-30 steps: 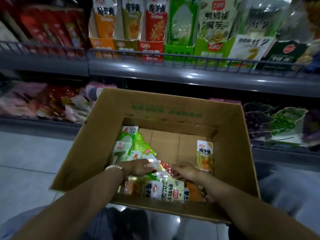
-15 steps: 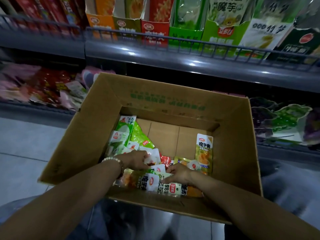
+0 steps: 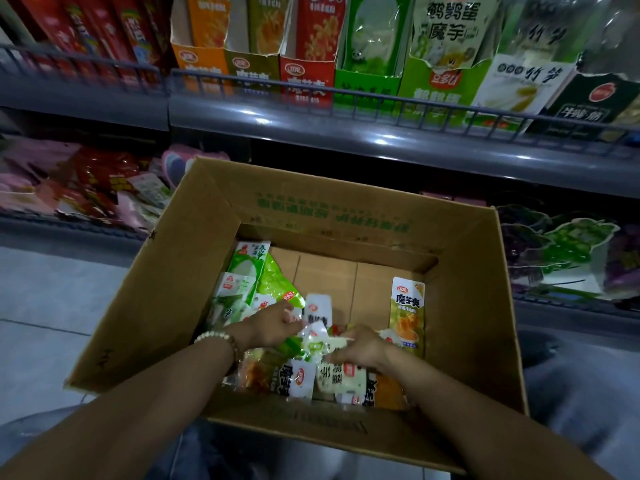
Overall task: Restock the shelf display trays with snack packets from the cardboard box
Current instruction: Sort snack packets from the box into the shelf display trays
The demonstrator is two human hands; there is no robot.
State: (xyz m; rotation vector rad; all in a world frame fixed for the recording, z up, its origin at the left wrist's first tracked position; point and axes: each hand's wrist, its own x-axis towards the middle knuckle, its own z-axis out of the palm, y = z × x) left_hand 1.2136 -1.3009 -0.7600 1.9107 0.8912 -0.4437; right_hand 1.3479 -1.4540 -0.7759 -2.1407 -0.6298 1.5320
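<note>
An open cardboard box (image 3: 180,282) sits in front of me below the shelf, with several snack packets (image 3: 298,375) heaped at its near side. My left hand (image 3: 273,327), with a bead bracelet on the wrist, grips a white and green packet (image 3: 317,336) in the pile. My right hand (image 3: 360,348) pinches the same cluster of packets from the right. A yellow-green packet (image 3: 407,315) leans upright on the box's right wall. Display trays (image 3: 304,81) in orange, olive, red and green stand on the upper shelf behind a wire rail.
The grey shelf edge (image 3: 381,140) runs across just beyond the box. A lower shelf holds loose red and pink packets (image 3: 97,181) at left and green packets (image 3: 568,244) at right. Grey tiled floor (image 3: 52,306) lies to the left.
Both hands have drawn closer together in the pile and now hold packets between them. The view has tilted a little upward and nearer to the shelf.
</note>
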